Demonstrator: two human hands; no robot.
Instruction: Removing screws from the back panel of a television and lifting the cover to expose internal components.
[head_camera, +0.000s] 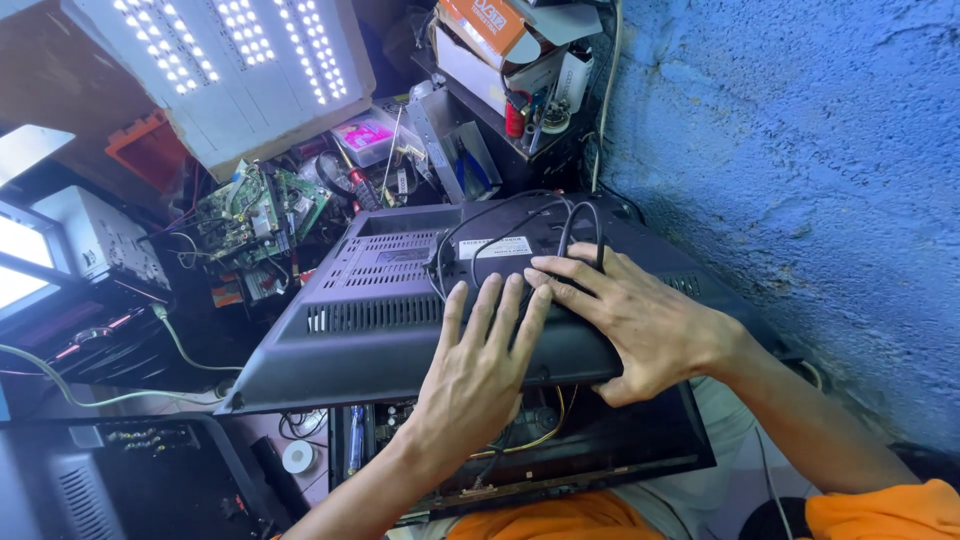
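A black plastic back cover (370, 320) of a flat screen set lies tilted across my lap, vent slots on its top, a white label near its middle. My left hand (480, 370) presses flat on the cover's near edge, fingers spread. My right hand (630, 315) lies beside it, fingers pointing left and touching the left hand's fingertips. Black cables (520, 225) loop over the cover just beyond my fingers. Under the raised cover the set's lower chassis (600, 440) shows, with yellow wires (550, 432) inside.
A rough blue wall (800, 180) stands close on the right. A lit white LED panel (230, 60) leans at the back left above green circuit boards (255, 215). A shelf with cardboard boxes (490, 40) is behind. Another black device (130, 480) sits lower left.
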